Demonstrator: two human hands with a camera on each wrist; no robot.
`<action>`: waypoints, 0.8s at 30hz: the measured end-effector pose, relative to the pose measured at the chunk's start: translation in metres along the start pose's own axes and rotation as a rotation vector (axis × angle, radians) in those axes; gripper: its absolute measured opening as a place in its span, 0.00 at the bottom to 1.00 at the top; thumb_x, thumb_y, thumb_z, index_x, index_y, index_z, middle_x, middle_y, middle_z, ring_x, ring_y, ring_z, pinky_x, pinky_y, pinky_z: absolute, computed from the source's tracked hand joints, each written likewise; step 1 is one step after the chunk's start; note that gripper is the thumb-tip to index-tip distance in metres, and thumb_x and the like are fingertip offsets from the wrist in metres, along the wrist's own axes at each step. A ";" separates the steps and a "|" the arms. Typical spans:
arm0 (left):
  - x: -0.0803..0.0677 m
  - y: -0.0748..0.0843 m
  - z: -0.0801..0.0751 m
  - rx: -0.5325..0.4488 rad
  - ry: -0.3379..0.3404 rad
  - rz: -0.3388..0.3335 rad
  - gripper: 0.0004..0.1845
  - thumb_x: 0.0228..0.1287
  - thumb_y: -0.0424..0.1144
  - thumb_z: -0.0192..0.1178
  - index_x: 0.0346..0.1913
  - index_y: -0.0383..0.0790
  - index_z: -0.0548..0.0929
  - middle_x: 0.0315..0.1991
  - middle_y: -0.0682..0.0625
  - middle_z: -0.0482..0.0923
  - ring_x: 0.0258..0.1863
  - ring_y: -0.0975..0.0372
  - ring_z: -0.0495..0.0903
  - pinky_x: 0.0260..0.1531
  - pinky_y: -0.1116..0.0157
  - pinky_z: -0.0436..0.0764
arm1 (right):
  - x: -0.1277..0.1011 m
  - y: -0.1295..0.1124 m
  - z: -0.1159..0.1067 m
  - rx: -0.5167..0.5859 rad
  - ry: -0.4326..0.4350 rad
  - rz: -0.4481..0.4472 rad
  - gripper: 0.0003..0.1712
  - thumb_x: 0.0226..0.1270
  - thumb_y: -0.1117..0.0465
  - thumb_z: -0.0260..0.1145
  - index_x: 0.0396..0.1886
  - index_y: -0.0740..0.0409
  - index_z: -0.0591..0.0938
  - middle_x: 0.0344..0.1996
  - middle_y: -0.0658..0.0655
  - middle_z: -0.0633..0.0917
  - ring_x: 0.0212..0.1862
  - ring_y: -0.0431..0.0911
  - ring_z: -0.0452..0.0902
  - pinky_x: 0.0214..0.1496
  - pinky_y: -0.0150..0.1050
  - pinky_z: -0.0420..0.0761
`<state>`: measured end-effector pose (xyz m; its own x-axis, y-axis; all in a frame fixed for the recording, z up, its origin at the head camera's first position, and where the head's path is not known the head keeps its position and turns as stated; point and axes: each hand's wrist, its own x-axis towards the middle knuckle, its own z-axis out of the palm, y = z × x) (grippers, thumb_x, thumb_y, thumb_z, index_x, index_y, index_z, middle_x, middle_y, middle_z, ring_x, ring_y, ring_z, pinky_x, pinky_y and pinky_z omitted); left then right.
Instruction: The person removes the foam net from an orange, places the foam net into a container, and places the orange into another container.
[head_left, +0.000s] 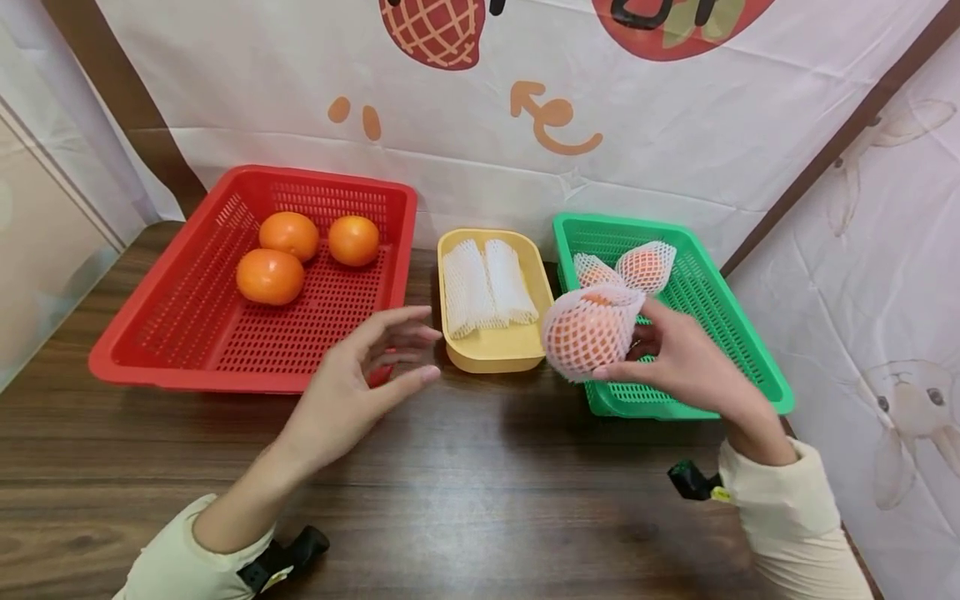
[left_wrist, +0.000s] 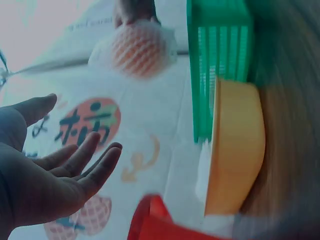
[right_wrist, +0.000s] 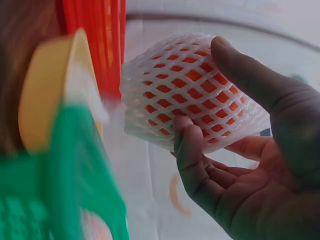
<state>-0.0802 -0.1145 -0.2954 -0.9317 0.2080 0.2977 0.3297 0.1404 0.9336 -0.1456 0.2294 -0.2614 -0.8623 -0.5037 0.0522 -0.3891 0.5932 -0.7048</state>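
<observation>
— What does the head view show of your hands?

— Your right hand [head_left: 678, 354] curls round an orange in a white foam net [head_left: 589, 329], thumb and fingers gripping it, held up over the near left corner of the green basket [head_left: 750, 350]. Two more netted oranges [head_left: 626, 268] lie inside that basket, touching each other. Your left hand [head_left: 352, 383] hovers over the wooden table [head_left: 465, 467], fingers spread and relaxed, holding nothing, just in front of the red basket [head_left: 150, 333]. Three bare oranges [head_left: 296, 250] sit in the red basket. Between the two baskets stands a yellow tray [head_left: 498, 354] with two empty foam nets [head_left: 487, 287] lying side by side in it.

— And your left wrist view?

— It is blurred. Your left hand [left_wrist: 50, 175] shows palm up, fingers loose and empty. The orange in a white foam net [left_wrist: 140, 47] hangs well apart from it, at the top of the frame. The yellow tray [left_wrist: 235, 150] and the green basket [left_wrist: 220, 60] stand edge-on beside each other, with a corner of the red basket [left_wrist: 155, 220] below.

— And the right wrist?

— Your right hand [right_wrist: 250, 165] grips the orange in a white foam net [right_wrist: 187, 95], thumb across its top and fingertips [right_wrist: 187, 140] pressed against its underside. The yellow tray [right_wrist: 50, 85], green basket [right_wrist: 60, 185] and red basket [right_wrist: 102, 40] are blurred behind it.
</observation>
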 end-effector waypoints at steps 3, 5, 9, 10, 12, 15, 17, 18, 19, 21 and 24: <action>-0.004 -0.002 0.012 0.006 -0.042 0.008 0.29 0.57 0.30 0.68 0.63 0.39 0.72 0.50 0.48 0.78 0.49 0.59 0.78 0.50 0.63 0.76 | 0.001 -0.008 0.024 0.069 -0.050 -0.029 0.44 0.47 0.54 0.79 0.63 0.53 0.69 0.51 0.52 0.79 0.44 0.43 0.82 0.40 0.40 0.82; -0.006 -0.005 0.019 0.040 -0.059 0.027 0.31 0.55 0.31 0.70 0.63 0.40 0.72 0.51 0.49 0.77 0.50 0.60 0.77 0.50 0.62 0.77 | 0.002 -0.012 0.041 0.126 -0.090 -0.041 0.43 0.46 0.54 0.80 0.63 0.52 0.70 0.50 0.51 0.80 0.41 0.42 0.83 0.38 0.41 0.82; -0.010 -0.015 0.030 0.166 -0.057 0.033 0.32 0.54 0.38 0.72 0.63 0.42 0.73 0.52 0.52 0.75 0.51 0.60 0.75 0.51 0.58 0.76 | 0.005 -0.012 0.071 0.186 -0.146 -0.045 0.41 0.48 0.52 0.79 0.63 0.49 0.70 0.45 0.50 0.82 0.37 0.42 0.82 0.35 0.41 0.82; -0.010 -0.017 0.033 0.186 -0.051 0.026 0.33 0.53 0.40 0.73 0.63 0.43 0.73 0.53 0.52 0.75 0.51 0.60 0.75 0.51 0.56 0.76 | 0.005 -0.011 0.077 0.191 -0.153 -0.046 0.41 0.49 0.52 0.78 0.62 0.49 0.70 0.44 0.49 0.83 0.36 0.42 0.82 0.35 0.41 0.82; -0.012 -0.022 0.038 0.224 -0.034 0.003 0.33 0.52 0.43 0.74 0.62 0.45 0.74 0.54 0.53 0.74 0.51 0.61 0.75 0.52 0.54 0.74 | 0.005 -0.009 0.088 0.197 -0.165 -0.044 0.41 0.49 0.50 0.78 0.63 0.47 0.71 0.43 0.48 0.83 0.37 0.42 0.81 0.35 0.40 0.82; -0.016 -0.028 0.046 0.231 -0.022 -0.018 0.34 0.49 0.42 0.75 0.61 0.43 0.75 0.54 0.54 0.73 0.50 0.62 0.75 0.52 0.54 0.74 | 0.004 -0.006 0.100 0.204 -0.175 -0.041 0.41 0.47 0.48 0.78 0.62 0.46 0.72 0.41 0.47 0.83 0.37 0.41 0.81 0.36 0.39 0.81; -0.017 -0.032 0.051 0.243 -0.023 -0.032 0.34 0.49 0.42 0.75 0.61 0.42 0.75 0.54 0.54 0.73 0.48 0.63 0.75 0.50 0.56 0.76 | 0.003 -0.004 0.107 0.216 -0.177 -0.040 0.41 0.46 0.47 0.79 0.61 0.45 0.72 0.42 0.46 0.82 0.38 0.41 0.80 0.37 0.39 0.82; -0.018 -0.035 0.053 0.249 -0.028 -0.037 0.34 0.49 0.42 0.75 0.61 0.41 0.75 0.53 0.54 0.73 0.49 0.63 0.75 0.50 0.57 0.76 | 0.002 -0.003 0.110 0.217 -0.174 -0.038 0.41 0.46 0.47 0.79 0.61 0.45 0.72 0.41 0.46 0.82 0.37 0.41 0.80 0.36 0.39 0.81; -0.019 -0.037 0.054 0.261 -0.034 -0.043 0.34 0.50 0.43 0.74 0.61 0.40 0.75 0.53 0.54 0.74 0.48 0.63 0.75 0.48 0.57 0.77 | 0.002 -0.002 0.113 0.220 -0.172 -0.037 0.41 0.45 0.47 0.79 0.61 0.45 0.72 0.41 0.45 0.82 0.37 0.41 0.80 0.36 0.38 0.82; -0.019 -0.041 0.056 0.283 -0.046 -0.056 0.33 0.51 0.44 0.74 0.61 0.38 0.76 0.52 0.53 0.74 0.48 0.63 0.76 0.48 0.57 0.77 | 0.001 0.001 0.119 0.215 -0.168 -0.038 0.42 0.45 0.47 0.79 0.61 0.45 0.72 0.42 0.45 0.82 0.37 0.40 0.80 0.35 0.38 0.82; -0.020 -0.048 0.056 0.318 -0.066 -0.063 0.34 0.51 0.45 0.73 0.61 0.37 0.76 0.51 0.52 0.75 0.48 0.61 0.76 0.47 0.56 0.77 | 0.001 0.006 0.128 0.192 -0.182 -0.044 0.42 0.46 0.46 0.78 0.62 0.45 0.70 0.43 0.44 0.80 0.36 0.39 0.79 0.35 0.37 0.81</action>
<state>-0.0689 -0.0715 -0.3575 -0.9432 0.2504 0.2182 0.3126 0.4479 0.8377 -0.1075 0.1525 -0.3562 -0.7666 -0.6414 -0.0298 -0.3418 0.4469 -0.8267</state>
